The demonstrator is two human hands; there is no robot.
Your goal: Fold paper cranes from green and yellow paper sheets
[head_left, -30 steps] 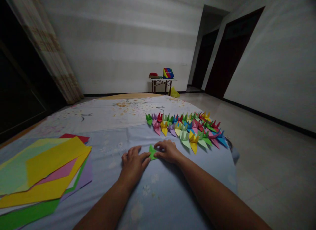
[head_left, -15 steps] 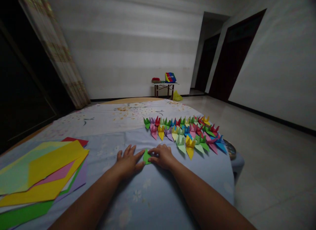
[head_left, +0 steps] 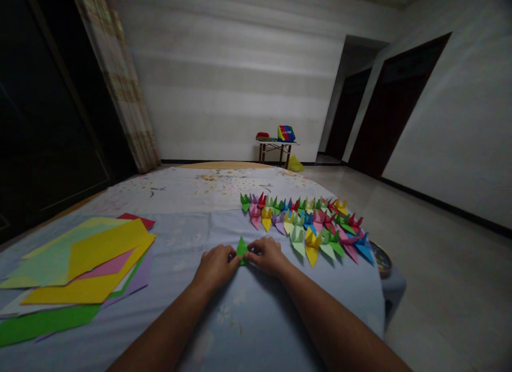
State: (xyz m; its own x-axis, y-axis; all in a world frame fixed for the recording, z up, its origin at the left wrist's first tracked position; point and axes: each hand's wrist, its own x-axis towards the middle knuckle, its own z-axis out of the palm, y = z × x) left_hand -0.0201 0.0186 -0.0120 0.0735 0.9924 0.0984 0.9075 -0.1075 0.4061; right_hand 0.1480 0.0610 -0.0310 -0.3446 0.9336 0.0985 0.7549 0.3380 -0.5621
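Observation:
A small folded piece of green paper (head_left: 241,249) stands between my hands on the blue part of the cloth, its pointed tip facing away from me. My left hand (head_left: 218,263) pinches its lower left edge, with the fingers curled in. On the other side my right hand (head_left: 269,253) grips the lower right edge between thumb and fingers. Just right of my right hand, folded paper cranes (head_left: 312,245) in many colours stand in rows. The lower folds of the green paper are partly hidden by my fingertips.
Sheets of coloured paper (head_left: 88,292) lie in a loose pile at the left. A flowered tablecloth (head_left: 192,193) covers the table. Past the table's right edge is a stool (head_left: 394,286) with a round object on it. A small table (head_left: 276,143) stands by the far wall.
My left hand's fingers, spread flat before, have curled in to pinch the green paper. The paper now shows a narrower, upright point. The camera view has shifted slightly.

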